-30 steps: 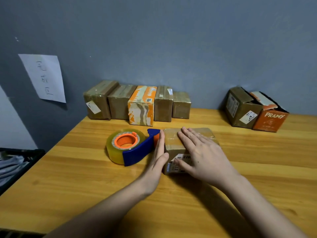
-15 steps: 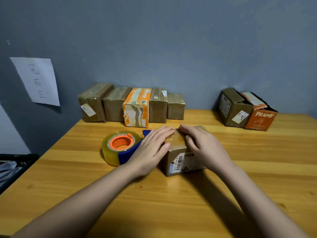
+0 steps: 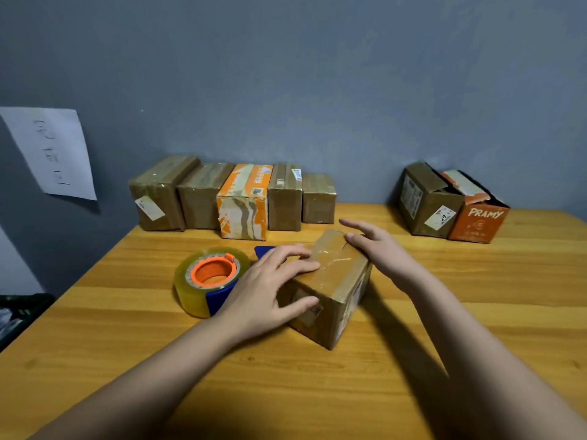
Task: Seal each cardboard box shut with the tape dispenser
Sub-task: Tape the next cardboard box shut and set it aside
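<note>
Both hands lie with straight fingers on the cardboard box (image 3: 330,281) near the middle of the table (image 3: 476,312): the left hand (image 3: 266,293) presses its top and near side, the right hand (image 3: 378,249) its far end, neither gripping. I judge the tape should be rubbed flat firmly, pressing toward the edges. One tape dispenser (image 3: 209,279) lies just beside the box; five boxes (image 3: 241,198) line the back edge, two more (image 3: 451,204) toward the back right corner.
</note>
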